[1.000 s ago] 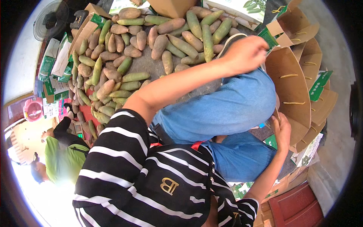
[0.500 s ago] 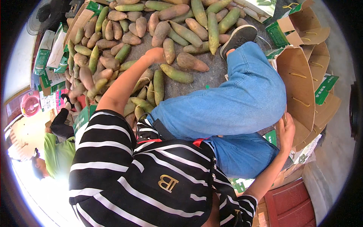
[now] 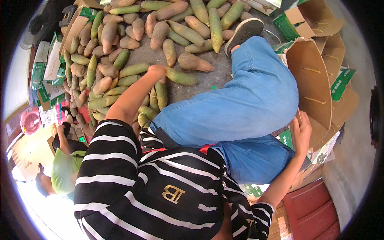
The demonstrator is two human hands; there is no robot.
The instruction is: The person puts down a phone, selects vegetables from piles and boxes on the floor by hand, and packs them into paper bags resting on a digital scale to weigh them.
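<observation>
Left hand (image 3: 157, 73) gripping green fruit (image 3: 181, 77), long axis pointing right, right hand (image 3: 301, 132) holding cardboard box (image 3: 314, 86)

Bright, even daylight fills the scene, with only soft shadows under the jeans leg (image 3: 248, 100) and among the heaped fruits (image 3: 120, 60). The near-left rim is blown out to white glare. Heavy fisheye distortion bends the cardboard box (image 3: 312, 84) edges at right. A black vignette rings the sharp, well-focused centre.
</observation>
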